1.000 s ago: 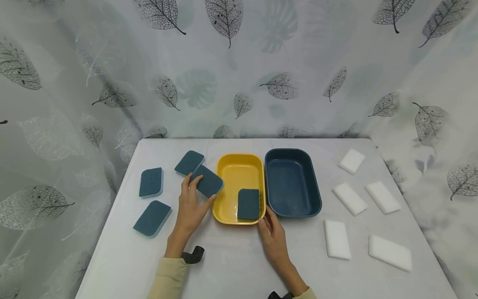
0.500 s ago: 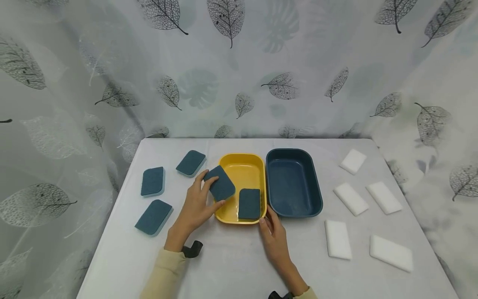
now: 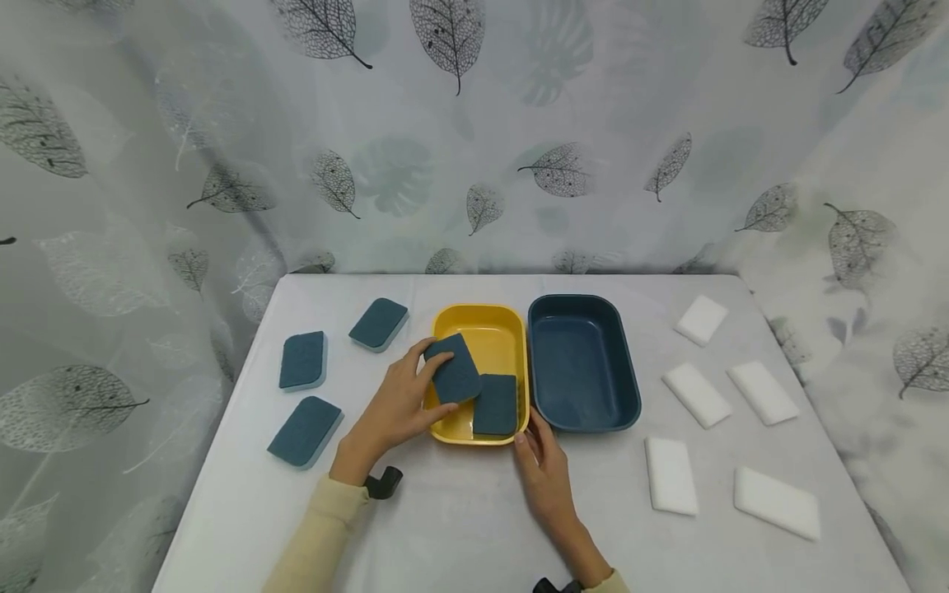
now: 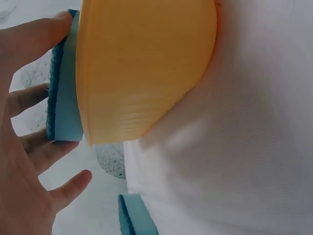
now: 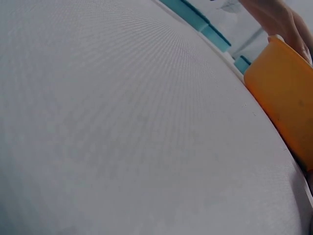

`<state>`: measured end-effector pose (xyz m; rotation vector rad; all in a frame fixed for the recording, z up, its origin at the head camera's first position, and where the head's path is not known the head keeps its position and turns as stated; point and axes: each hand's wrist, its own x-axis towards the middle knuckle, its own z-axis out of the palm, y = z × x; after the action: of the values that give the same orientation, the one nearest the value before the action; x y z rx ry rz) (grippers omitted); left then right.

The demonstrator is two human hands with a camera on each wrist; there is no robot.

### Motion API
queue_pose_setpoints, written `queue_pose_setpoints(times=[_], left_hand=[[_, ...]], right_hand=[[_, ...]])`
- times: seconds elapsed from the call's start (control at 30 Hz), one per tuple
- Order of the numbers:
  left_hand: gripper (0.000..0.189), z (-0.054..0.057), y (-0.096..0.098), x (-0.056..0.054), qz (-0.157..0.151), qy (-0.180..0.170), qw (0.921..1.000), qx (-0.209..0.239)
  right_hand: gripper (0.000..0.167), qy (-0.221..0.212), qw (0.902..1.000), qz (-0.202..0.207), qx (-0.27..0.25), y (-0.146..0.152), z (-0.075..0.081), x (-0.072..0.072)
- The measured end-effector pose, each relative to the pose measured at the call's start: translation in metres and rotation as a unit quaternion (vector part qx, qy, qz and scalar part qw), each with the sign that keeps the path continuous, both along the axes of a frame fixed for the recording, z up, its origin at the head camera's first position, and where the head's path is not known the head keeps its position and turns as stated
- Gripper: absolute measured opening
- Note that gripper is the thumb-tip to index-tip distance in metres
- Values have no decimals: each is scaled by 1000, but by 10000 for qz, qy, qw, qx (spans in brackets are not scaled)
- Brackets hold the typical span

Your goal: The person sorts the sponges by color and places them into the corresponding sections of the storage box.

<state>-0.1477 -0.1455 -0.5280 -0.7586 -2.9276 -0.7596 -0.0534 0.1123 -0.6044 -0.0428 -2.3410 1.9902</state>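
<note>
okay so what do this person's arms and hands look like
The left hand and right hand are bare. The left sleeve is plain pale beige, with a rounded black piece at its end; the right sleeve, mostly out of frame, matches, with another black piece.

One sponge (image 3: pixel 453 368) is pinched in the left hand (image 3: pixel 396 403), dark teal scrubby side up, pale blue foam underneath, held askew over the left part of the yellow tub (image 3: pixel 498 342). The tub itself is held by the right hand (image 3: pixel 547 473) at its near right corner. Just inside that grip, another sponge (image 3: pixel 495 405) is tucked in the tub, also dark side up; whether the two are touching can't be told.
</note>
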Motion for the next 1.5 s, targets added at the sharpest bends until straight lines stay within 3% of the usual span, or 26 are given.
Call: queue_pose_setpoints(times=[0.47,1.03,1.33,1.5], left_hand=[[88,10,1,-6,-635,-400,9943,-755],[74,25,6,-4,-775,-224,9893,-1211],[78,27,8,-2,-722,-669,9803,-1713],[80,30,10,-4,-730,-890,9795,-1653]], right_hand=[[56,-12,10000,1,21,1,0,0],[55,13,10000,-6,80,0,2,1],[56,-39,10000,55,53,0,1,1],[56,-90,9999,27,65,-1,2,1]])
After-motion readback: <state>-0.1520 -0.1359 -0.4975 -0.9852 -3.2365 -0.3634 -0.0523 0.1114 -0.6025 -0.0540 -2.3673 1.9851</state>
